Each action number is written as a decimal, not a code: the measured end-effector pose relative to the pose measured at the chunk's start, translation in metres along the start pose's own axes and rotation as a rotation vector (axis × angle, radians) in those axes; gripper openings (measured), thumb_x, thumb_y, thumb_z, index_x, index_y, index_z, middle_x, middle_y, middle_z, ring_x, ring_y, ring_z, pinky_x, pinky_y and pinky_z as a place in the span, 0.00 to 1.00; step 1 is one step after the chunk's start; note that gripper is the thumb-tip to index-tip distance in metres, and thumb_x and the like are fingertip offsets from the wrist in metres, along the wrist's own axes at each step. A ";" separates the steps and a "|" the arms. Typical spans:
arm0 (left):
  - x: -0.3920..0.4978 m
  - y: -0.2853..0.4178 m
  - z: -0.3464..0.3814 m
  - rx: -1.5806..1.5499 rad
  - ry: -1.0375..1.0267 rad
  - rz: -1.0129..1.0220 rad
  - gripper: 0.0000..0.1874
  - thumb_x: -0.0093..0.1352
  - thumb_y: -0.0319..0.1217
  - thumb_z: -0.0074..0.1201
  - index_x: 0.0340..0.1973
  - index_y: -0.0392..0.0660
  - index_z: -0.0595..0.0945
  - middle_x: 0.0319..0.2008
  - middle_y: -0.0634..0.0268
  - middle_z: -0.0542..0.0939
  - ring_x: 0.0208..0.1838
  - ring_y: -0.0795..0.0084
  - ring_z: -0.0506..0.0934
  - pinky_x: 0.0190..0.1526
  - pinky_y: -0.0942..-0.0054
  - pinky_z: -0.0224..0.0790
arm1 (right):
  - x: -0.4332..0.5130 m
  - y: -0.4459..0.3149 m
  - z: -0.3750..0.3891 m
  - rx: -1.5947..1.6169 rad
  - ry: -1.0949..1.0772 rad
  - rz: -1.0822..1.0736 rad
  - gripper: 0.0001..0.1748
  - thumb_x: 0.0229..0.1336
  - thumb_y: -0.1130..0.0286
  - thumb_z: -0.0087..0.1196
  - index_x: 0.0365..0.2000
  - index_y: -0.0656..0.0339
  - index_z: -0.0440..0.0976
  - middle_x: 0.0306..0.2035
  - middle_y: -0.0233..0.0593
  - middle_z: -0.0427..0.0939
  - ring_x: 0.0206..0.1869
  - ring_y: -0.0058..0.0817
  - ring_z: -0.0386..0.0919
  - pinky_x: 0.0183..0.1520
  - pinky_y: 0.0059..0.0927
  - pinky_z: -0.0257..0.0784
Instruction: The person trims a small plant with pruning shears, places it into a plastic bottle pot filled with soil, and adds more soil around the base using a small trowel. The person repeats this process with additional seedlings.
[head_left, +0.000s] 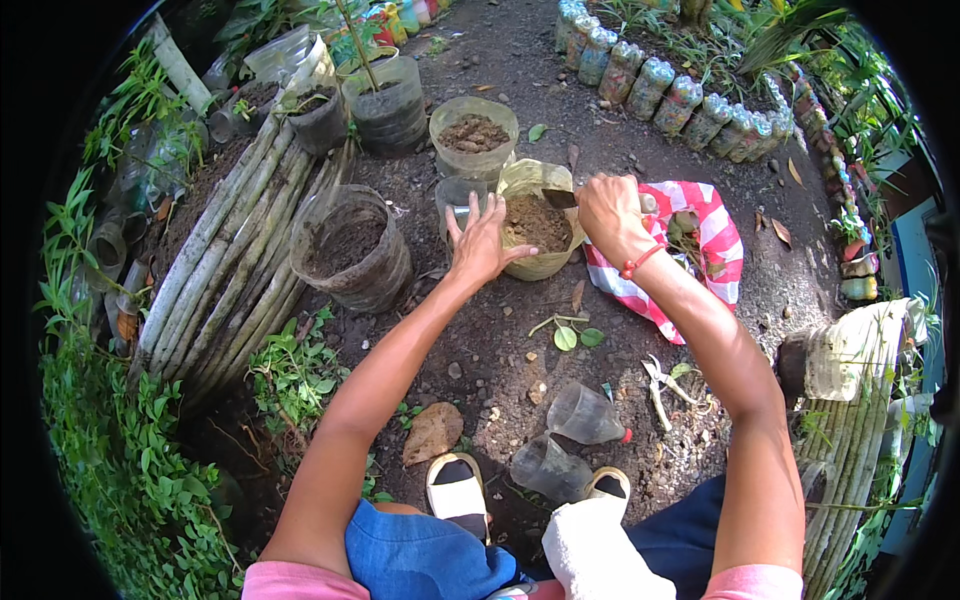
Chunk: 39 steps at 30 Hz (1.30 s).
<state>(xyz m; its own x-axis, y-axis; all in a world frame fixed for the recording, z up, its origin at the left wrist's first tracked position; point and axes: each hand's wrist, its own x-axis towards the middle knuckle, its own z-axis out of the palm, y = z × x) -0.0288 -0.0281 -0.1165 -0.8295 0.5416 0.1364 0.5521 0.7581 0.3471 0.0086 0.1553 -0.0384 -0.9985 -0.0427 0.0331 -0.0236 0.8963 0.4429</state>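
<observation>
In the head view, my right hand (611, 214) grips a small hand trowel, its dark blade (558, 199) inside the rim of a yellowish cut plastic pot (544, 264). Loose brown soil (538, 225) fills much of that pot. Fingers spread, my left hand (481, 240) rests against the pot's left side, the thumb over its near rim. A clear plastic container (452, 201) stands just behind the left fingers, partly hidden. Beside my right wrist lies a red-and-white checked plastic bag (716, 247), open at the top, with leaves and plant scraps inside.
Soil-filled plastic pots stand left (367, 270) and behind (476, 161). Pruning shears (664, 386), a leafy cutting (566, 336) and two cut bottle tops (585, 412) lie on the ground nearer my feet. A bundle of poles (225, 247) borders the left; filled bottles (651, 88) edge a bed.
</observation>
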 end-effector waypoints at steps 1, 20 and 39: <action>0.000 0.000 0.000 -0.003 -0.006 -0.004 0.57 0.51 0.63 0.57 0.64 0.35 0.58 0.66 0.48 0.58 0.72 0.47 0.46 0.65 0.36 0.24 | 0.003 -0.003 0.000 -0.015 -0.014 -0.011 0.09 0.53 0.66 0.50 0.27 0.51 0.81 0.26 0.34 0.81 0.29 0.31 0.80 0.26 0.44 0.66; -0.002 0.000 0.008 -0.063 0.006 -0.041 0.58 0.51 0.61 0.58 0.64 0.33 0.54 0.66 0.46 0.57 0.71 0.49 0.50 0.63 0.31 0.25 | -0.024 0.009 0.008 0.085 -0.007 -0.078 0.09 0.52 0.68 0.49 0.23 0.51 0.80 0.21 0.36 0.79 0.25 0.31 0.80 0.23 0.35 0.71; -0.001 -0.002 0.013 -0.047 0.015 -0.015 0.57 0.53 0.62 0.56 0.64 0.33 0.54 0.66 0.46 0.56 0.71 0.53 0.50 0.64 0.33 0.23 | -0.025 0.032 0.028 0.706 -0.211 -0.141 0.15 0.53 0.57 0.54 0.35 0.56 0.80 0.27 0.50 0.79 0.32 0.45 0.79 0.36 0.42 0.74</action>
<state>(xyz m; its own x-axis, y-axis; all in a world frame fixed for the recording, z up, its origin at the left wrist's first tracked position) -0.0277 -0.0252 -0.1289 -0.8392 0.5243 0.1445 0.5350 0.7481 0.3927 0.0310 0.1974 -0.0501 -0.9702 -0.1558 -0.1853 -0.1064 0.9619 -0.2518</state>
